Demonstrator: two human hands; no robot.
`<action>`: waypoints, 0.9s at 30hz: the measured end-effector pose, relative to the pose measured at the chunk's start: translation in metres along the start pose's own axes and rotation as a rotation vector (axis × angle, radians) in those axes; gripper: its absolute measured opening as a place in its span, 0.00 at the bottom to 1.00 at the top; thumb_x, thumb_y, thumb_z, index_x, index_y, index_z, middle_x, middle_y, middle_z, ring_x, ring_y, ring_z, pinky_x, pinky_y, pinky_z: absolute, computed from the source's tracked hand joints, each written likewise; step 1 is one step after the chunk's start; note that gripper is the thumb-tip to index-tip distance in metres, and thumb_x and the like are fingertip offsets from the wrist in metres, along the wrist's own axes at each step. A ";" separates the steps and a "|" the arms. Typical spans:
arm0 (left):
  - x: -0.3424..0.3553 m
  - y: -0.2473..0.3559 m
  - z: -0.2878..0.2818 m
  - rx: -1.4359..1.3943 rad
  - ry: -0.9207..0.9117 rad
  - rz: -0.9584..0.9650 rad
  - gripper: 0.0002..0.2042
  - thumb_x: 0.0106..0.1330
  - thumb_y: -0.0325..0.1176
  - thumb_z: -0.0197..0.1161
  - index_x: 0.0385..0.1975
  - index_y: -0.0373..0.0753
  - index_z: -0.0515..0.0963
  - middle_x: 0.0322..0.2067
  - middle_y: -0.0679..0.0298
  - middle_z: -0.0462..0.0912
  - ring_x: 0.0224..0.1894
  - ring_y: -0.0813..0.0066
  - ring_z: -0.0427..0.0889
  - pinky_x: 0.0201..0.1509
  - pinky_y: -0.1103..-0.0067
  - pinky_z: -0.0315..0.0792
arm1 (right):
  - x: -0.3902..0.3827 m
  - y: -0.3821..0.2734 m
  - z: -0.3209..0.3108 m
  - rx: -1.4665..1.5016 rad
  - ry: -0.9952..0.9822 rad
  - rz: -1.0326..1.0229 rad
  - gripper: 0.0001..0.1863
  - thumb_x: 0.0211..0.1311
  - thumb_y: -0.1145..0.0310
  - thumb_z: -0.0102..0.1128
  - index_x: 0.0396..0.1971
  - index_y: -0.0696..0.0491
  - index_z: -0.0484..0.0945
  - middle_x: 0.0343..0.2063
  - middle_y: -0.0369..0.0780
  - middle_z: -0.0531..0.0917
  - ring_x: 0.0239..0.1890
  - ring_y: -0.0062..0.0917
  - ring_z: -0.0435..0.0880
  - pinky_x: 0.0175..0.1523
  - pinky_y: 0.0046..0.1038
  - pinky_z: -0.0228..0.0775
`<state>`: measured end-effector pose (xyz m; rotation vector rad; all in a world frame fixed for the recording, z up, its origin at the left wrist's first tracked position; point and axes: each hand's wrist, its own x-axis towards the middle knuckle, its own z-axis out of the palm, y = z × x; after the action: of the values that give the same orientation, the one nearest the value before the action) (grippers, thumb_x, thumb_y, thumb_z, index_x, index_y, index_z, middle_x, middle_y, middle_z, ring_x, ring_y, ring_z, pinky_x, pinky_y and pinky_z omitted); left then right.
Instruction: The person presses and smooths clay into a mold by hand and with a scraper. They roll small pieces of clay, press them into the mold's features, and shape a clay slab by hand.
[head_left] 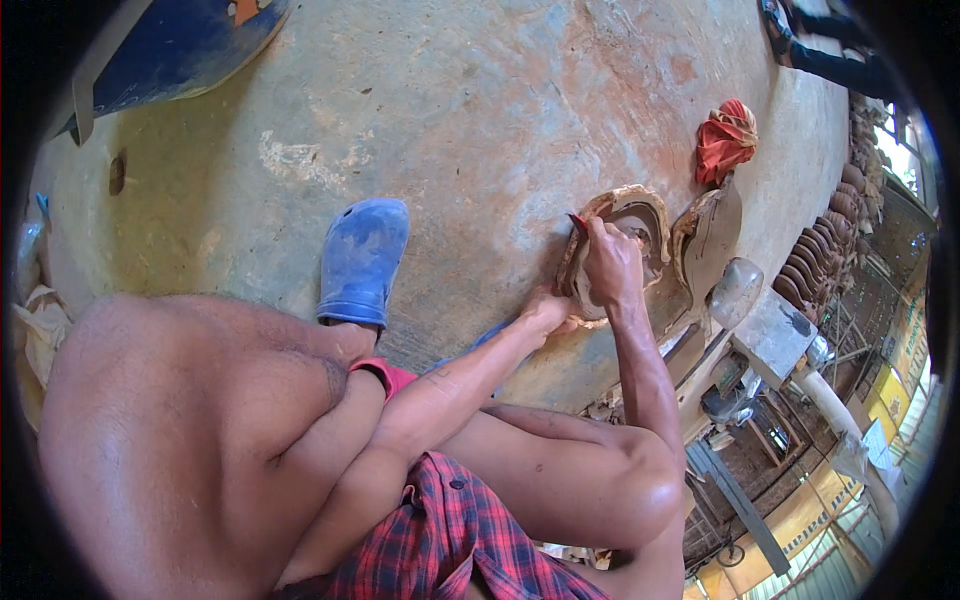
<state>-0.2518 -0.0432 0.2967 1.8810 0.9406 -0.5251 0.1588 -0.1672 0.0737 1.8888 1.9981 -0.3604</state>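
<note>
A rough-edged, pale mould (634, 192) lined with grey-brown clay lies on the concrete floor to the right of my foot. My right hand (612, 265) is closed over it, gripping a small red tool (577, 222) whose end pokes out beside the thumb; the rest is hidden by the fingers. With my left hand (548, 312) I hold the mould's near left edge. Just right of it lies a second clay-filled mould piece (712, 235), apart from the first. Part of the clay inside the first mould is covered by my right hand and wrist.
A red cloth bundle (727, 140) sits beyond the second mould piece. A clear rounded container (737, 292) and a pale block (775, 337) stand at right, near several stacked brown curved pieces (812, 258). My blue clog (363, 255) is left; another person's legs (835, 62) show top right.
</note>
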 end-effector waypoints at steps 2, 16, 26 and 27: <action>0.041 0.017 0.044 -0.221 0.045 -0.001 0.12 0.67 0.43 0.65 0.36 0.41 0.84 0.36 0.54 0.86 0.39 0.53 0.87 0.41 0.63 0.83 | 0.000 -0.009 0.004 0.048 -0.060 -0.026 0.07 0.66 0.76 0.57 0.41 0.57 0.80 0.33 0.53 0.88 0.33 0.50 0.90 0.37 0.49 0.83; 0.289 0.141 0.348 -2.136 -0.137 -0.174 0.14 0.67 0.29 0.68 0.51 0.35 0.78 0.44 0.51 0.86 0.45 0.56 0.89 0.48 0.65 0.87 | -0.043 -0.012 0.001 0.117 -0.430 -0.097 0.09 0.60 0.71 0.63 0.37 0.56 0.87 0.29 0.55 0.87 0.36 0.52 0.90 0.42 0.50 0.82; 0.310 0.097 0.348 -1.946 -0.129 -0.510 0.12 0.66 0.20 0.61 0.49 0.30 0.79 0.45 0.53 0.86 0.41 0.58 0.90 0.40 0.72 0.88 | -0.107 0.059 -0.029 0.481 0.088 0.376 0.12 0.70 0.71 0.63 0.49 0.58 0.86 0.29 0.46 0.89 0.28 0.27 0.88 0.36 0.33 0.79; 0.312 0.094 0.346 -1.902 -0.123 -0.537 0.12 0.67 0.22 0.61 0.49 0.30 0.79 0.46 0.53 0.85 0.41 0.59 0.90 0.40 0.74 0.88 | -0.120 0.072 -0.029 0.559 0.107 0.546 0.12 0.72 0.68 0.62 0.50 0.57 0.85 0.29 0.46 0.89 0.27 0.30 0.89 0.36 0.34 0.80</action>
<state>0.0243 -0.2523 -0.0287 -0.1121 1.1229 0.0940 0.2327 -0.2578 0.1560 2.7401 1.4297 -0.7213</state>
